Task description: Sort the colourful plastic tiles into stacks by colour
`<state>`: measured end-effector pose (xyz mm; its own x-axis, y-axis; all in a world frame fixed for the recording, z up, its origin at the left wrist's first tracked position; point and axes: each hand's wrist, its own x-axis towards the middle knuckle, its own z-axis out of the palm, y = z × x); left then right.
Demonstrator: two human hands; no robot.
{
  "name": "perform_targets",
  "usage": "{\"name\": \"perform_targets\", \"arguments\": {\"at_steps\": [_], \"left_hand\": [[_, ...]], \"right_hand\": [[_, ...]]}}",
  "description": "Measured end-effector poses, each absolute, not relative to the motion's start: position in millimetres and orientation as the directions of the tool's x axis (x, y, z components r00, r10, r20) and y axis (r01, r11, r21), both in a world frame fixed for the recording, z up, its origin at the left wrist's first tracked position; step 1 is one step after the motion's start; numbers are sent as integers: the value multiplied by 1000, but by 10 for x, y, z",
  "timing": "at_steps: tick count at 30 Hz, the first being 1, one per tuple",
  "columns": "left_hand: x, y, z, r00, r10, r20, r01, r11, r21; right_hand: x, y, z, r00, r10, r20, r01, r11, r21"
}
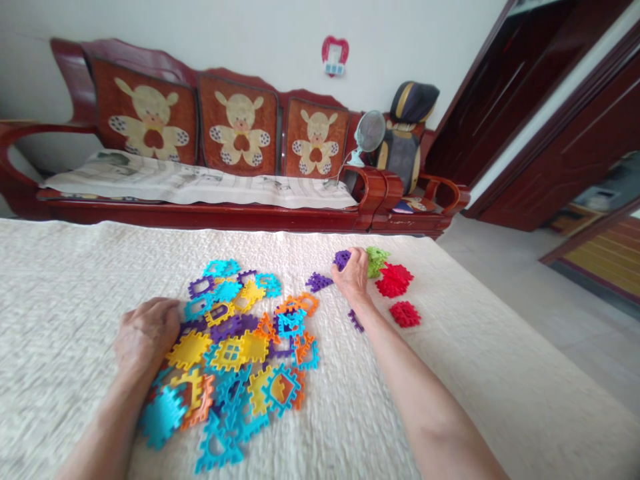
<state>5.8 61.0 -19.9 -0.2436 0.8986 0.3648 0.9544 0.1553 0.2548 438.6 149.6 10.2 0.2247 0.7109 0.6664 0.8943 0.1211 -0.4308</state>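
My right hand [351, 275] is closed on a purple toothed plastic building piece [341, 259], pinched between thumb and fingers. Just left of it lies a purple triangular piece [319, 282], and another purple piece [356, 321] shows beside my wrist. Green pieces [376, 261] sit immediately right of the hand, with a red stack [395, 280] and a smaller red group [405, 314] farther right. My left hand [147, 331] rests at the left edge of a mixed pile, its fingers curled in and their tips hidden. Blue, yellow [190, 350], orange and purple toothed pieces overlap in that pile.
A quilted cream cloth [350, 400] covers the table. Beyond its far edge stands a wooden sofa [200, 217] with bear-patterned cushions. A small fan [370, 131] and a padded chair [405, 150] are at the back right. Tiled floor [525, 267] lies to the right.
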Motion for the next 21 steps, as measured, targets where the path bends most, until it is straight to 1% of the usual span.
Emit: {"name": "perform_targets", "arguments": {"at_steps": [2, 4, 7, 11, 13, 16, 21], "left_hand": [[73, 608, -193, -237, 894, 380, 955, 141, 262], [91, 605, -179, -228, 891, 392, 954, 124, 273], [118, 597, -152, -234, 886, 401, 945, 111, 307], [148, 587, -116, -240, 889, 389, 935, 104, 339], [162, 583, -99, -245, 889, 387, 932, 106, 346], [175, 580, -78, -249, 893, 375, 930, 112, 350], [170, 592, -76, -248, 902, 353, 930, 120, 347]], "right_hand": [[4320, 1362, 106, 168, 684, 710, 888, 208, -410], [4233, 1190, 88, 113, 685, 720, 865, 289, -411], [4084, 897, 30, 37, 728, 685, 805, 385, -452], [3881, 532, -34, -118, 794, 596, 682, 501, -533], [3790, 397, -49, -163, 817, 553, 640, 514, -571], [3682, 284, -59, -162, 843, 513, 639, 486, -597], [3615, 258, -70, -183, 860, 476, 688, 458, -563]]}}
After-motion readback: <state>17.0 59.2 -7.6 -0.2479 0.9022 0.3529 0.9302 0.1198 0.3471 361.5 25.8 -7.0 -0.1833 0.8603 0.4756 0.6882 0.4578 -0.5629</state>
